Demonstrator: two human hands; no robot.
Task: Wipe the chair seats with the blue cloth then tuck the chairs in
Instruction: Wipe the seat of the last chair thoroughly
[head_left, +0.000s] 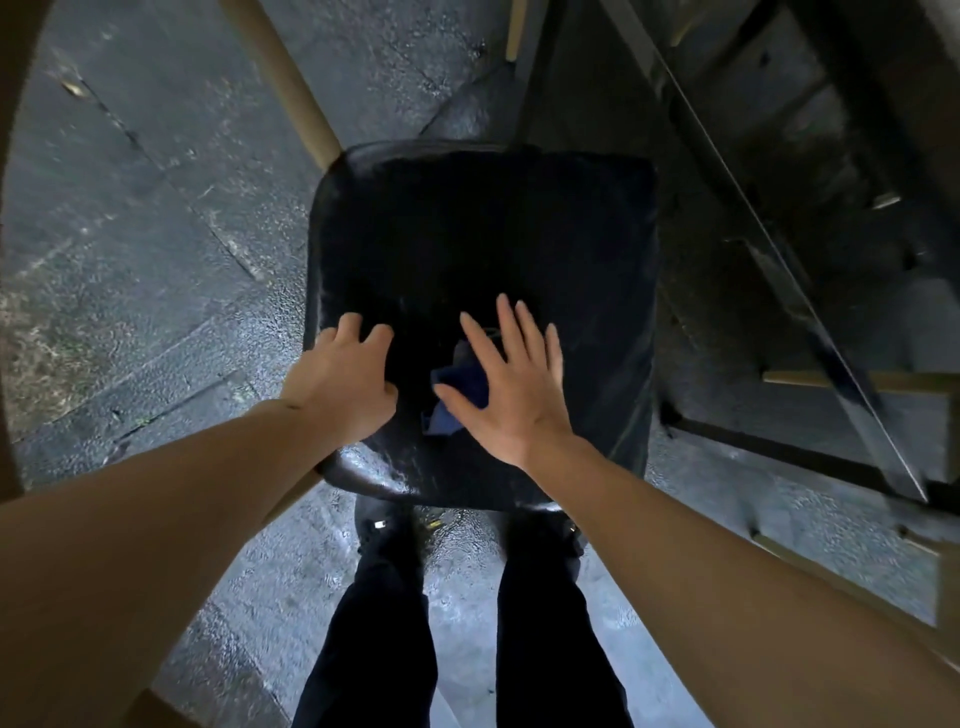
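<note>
A black padded chair seat (483, 234) fills the middle of the head view, directly below me. The blue cloth (457, 387) lies crumpled on the near part of the seat. My right hand (511, 387) is flat on top of the cloth with fingers straight and spread, covering most of it. My left hand (345, 379) rests on the seat's near left edge, fingers bent over the cushion. Whether that hand grips the edge is unclear.
A wooden chair leg (291, 83) slants away at the upper left. A dark table frame and glass edge (779, 249) run along the right side. Wet grey paving (130, 234) surrounds the chair. My legs in dark trousers (395, 623) stand just behind the seat.
</note>
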